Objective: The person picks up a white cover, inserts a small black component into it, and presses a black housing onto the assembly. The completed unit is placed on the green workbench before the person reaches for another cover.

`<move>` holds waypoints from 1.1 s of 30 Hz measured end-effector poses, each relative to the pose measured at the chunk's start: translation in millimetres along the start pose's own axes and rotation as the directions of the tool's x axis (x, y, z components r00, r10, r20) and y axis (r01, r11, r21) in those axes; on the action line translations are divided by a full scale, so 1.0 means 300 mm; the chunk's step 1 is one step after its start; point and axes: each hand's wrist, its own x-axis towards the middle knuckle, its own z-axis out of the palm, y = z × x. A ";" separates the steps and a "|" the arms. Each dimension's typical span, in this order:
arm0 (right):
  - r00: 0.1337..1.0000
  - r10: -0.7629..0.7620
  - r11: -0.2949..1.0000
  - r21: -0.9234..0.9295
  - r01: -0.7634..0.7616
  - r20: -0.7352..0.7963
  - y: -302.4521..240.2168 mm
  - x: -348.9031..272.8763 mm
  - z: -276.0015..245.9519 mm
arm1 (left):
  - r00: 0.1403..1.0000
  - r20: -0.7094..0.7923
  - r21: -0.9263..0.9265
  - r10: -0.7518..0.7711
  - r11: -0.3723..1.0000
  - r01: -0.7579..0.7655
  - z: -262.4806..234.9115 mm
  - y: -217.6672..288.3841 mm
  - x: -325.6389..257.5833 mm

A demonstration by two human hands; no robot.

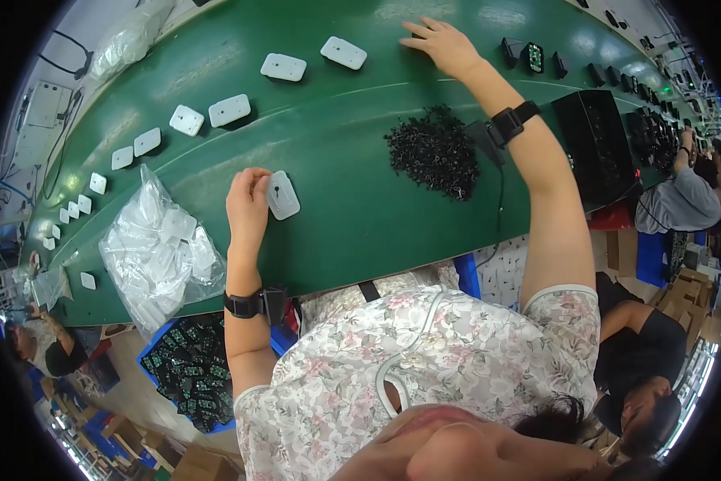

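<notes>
Fingers of the left hand [248, 200] pinch the near edge of a white plate [283, 195], steadying it flat on the green belt [336, 160] close to the body, while the right hand [445, 44] lies spread and empty at the belt's far side, near another plate [344, 52]. Between the hands is bare belt, bounded by the black screw pile [434, 151] on the right and the plastic bag [158, 252] on the left.
</notes>
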 end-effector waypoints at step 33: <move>0.989 0.028 0.579 0.804 -0.133 0.144 -0.781 0.040 -0.417 | 0.922 -0.050 -0.029 0.385 0.922 -0.386 0.039 0.045 -0.211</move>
